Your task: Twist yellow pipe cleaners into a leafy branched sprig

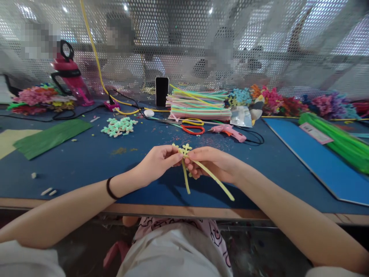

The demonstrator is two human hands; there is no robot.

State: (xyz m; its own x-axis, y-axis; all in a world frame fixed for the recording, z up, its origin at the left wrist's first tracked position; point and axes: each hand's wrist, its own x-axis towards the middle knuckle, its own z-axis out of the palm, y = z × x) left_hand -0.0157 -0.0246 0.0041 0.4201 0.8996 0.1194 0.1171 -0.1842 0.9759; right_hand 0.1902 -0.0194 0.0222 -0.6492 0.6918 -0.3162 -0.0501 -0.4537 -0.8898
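My left hand [157, 161] and my right hand [211, 163] meet above the blue table [86, 165], both pinched on a pale yellow pipe-cleaner piece [184, 151] with small looped arms at its top. Two long yellow ends [215, 179] hang down and out from under my fingers toward the table's front edge. A black band sits on my left wrist.
Behind the hands lie red-handled scissors [192, 129], a pink glue gun [229, 132], a stack of pastel pipe cleaners [198, 105], a pile of mint and cream finished pieces [118, 126], a phone [162, 91], green sheets [49, 138], a pink bottle [70, 75] and green sticks [343, 142]. People sit beyond the mesh screen.
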